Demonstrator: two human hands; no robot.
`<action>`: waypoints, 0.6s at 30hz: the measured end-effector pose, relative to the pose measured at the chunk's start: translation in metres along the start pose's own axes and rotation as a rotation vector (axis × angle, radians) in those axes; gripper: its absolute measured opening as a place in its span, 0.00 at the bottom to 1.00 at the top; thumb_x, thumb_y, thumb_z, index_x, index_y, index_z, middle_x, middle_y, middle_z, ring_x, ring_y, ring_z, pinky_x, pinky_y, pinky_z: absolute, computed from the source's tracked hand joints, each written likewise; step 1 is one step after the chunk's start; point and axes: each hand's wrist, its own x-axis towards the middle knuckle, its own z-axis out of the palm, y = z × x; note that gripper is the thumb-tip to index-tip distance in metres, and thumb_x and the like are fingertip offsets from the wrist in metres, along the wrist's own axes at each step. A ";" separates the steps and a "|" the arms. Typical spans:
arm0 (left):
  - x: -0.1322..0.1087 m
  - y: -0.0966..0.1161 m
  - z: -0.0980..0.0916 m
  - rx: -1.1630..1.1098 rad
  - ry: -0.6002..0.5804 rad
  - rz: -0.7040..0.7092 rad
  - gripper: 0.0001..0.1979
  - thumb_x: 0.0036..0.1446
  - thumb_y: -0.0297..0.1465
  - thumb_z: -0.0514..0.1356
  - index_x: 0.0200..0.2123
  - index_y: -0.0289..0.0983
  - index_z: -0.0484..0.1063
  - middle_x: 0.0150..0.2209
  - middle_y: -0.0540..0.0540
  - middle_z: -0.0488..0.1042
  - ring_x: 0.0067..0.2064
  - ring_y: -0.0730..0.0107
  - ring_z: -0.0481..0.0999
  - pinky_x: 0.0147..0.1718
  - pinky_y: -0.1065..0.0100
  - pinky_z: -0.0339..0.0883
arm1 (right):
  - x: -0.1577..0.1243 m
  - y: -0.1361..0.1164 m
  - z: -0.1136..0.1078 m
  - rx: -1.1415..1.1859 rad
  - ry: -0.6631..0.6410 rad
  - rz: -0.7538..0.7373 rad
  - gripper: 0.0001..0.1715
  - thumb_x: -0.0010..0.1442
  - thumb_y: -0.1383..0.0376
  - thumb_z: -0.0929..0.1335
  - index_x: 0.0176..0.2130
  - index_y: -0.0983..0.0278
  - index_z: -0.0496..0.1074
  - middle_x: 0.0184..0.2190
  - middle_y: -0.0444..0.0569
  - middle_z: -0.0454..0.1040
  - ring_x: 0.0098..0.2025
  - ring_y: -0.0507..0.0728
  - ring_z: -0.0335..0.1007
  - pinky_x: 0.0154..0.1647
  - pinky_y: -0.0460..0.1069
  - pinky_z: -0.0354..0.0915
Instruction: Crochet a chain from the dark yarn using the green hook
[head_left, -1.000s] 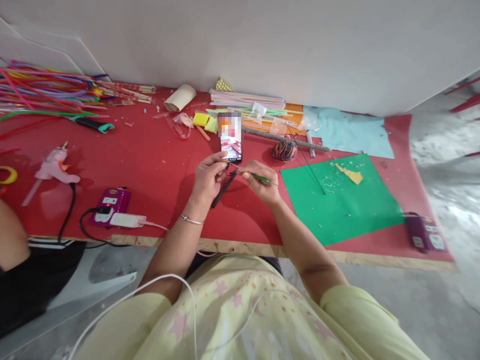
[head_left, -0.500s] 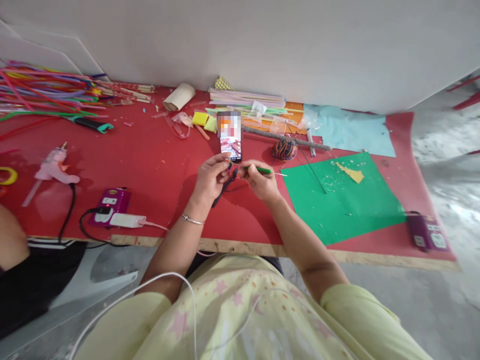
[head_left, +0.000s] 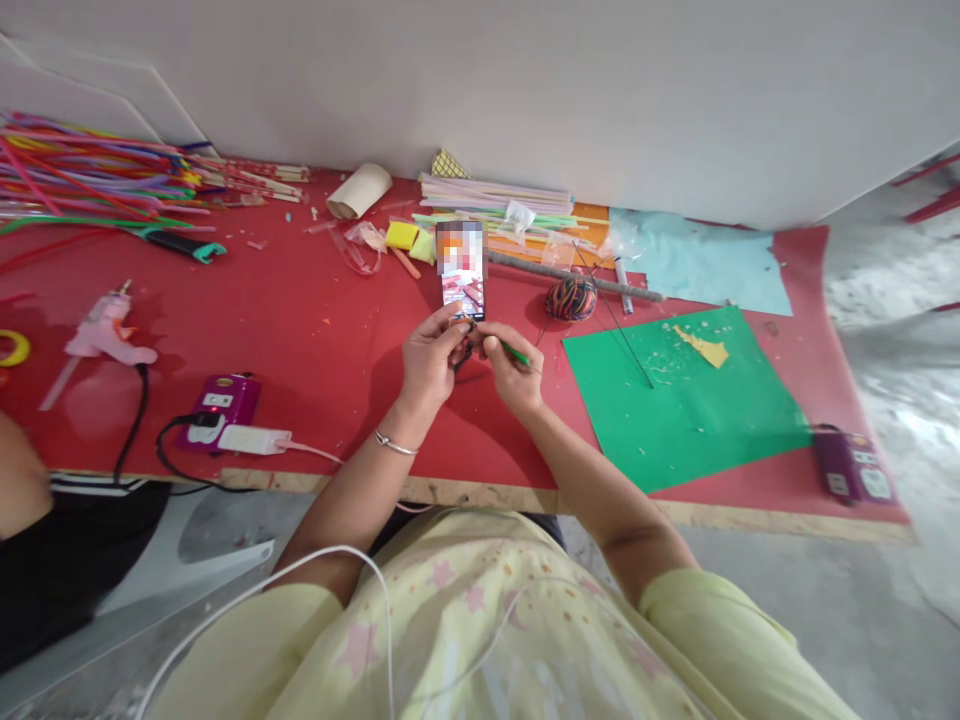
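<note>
Presently, my left hand pinches a small dark-and-orange yarn-like piece between thumb and fingertips, just below the black, lit-screened phone. My right hand grips a slim green-handled tool, its tip end directed toward that piece; contact cannot be confirmed. Progress, in my judgement: early, since the piece is small and the round multicoloured yarn ball, lying beyond my right hand, remains thickly wound. Completed portions are mostly hidden by my fingers; the amount outstanding cannot be determined.
</note>
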 end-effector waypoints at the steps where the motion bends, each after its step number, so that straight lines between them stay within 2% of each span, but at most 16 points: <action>1: -0.001 -0.001 0.001 0.007 0.023 0.008 0.16 0.44 0.27 0.74 0.40 0.39 0.83 0.22 0.57 0.69 0.21 0.83 0.62 0.21 0.75 0.55 | 0.000 -0.002 -0.001 -0.066 -0.010 -0.044 0.16 0.68 0.52 0.71 0.48 0.57 0.82 0.41 0.50 0.84 0.39 0.56 0.81 0.42 0.52 0.78; 5: -0.003 -0.009 0.004 0.054 0.094 0.102 0.17 0.45 0.29 0.74 0.42 0.40 0.84 0.23 0.57 0.68 0.22 0.83 0.62 0.23 0.74 0.56 | 0.002 -0.005 -0.005 -0.210 -0.041 -0.167 0.13 0.69 0.56 0.70 0.49 0.56 0.83 0.44 0.52 0.83 0.45 0.57 0.80 0.48 0.54 0.77; 9: -0.005 -0.014 0.005 0.043 0.098 0.154 0.18 0.46 0.29 0.74 0.43 0.40 0.84 0.22 0.58 0.66 0.22 0.83 0.60 0.22 0.75 0.55 | 0.003 -0.004 -0.007 -0.265 -0.026 -0.277 0.12 0.68 0.59 0.71 0.50 0.54 0.83 0.42 0.51 0.81 0.43 0.56 0.78 0.47 0.53 0.76; 11: -0.006 -0.013 0.007 -0.010 0.087 0.103 0.18 0.44 0.27 0.74 0.42 0.40 0.84 0.22 0.58 0.66 0.21 0.83 0.60 0.22 0.75 0.54 | 0.001 -0.002 -0.006 -0.285 -0.024 -0.292 0.13 0.68 0.59 0.71 0.50 0.54 0.83 0.40 0.50 0.80 0.42 0.56 0.78 0.45 0.53 0.76; 15: -0.006 -0.008 0.006 -0.107 0.008 -0.095 0.17 0.42 0.25 0.73 0.40 0.38 0.82 0.26 0.54 0.74 0.24 0.82 0.66 0.24 0.76 0.57 | 0.000 0.002 -0.007 -0.321 -0.011 -0.297 0.13 0.68 0.59 0.71 0.51 0.51 0.82 0.41 0.49 0.80 0.43 0.56 0.78 0.45 0.54 0.76; 18: -0.004 -0.004 0.003 -0.155 -0.042 -0.157 0.16 0.42 0.25 0.72 0.38 0.37 0.82 0.27 0.53 0.74 0.25 0.83 0.66 0.24 0.77 0.57 | 0.002 0.005 -0.010 -0.278 -0.041 -0.334 0.14 0.68 0.60 0.71 0.52 0.50 0.82 0.41 0.49 0.80 0.43 0.56 0.79 0.45 0.54 0.76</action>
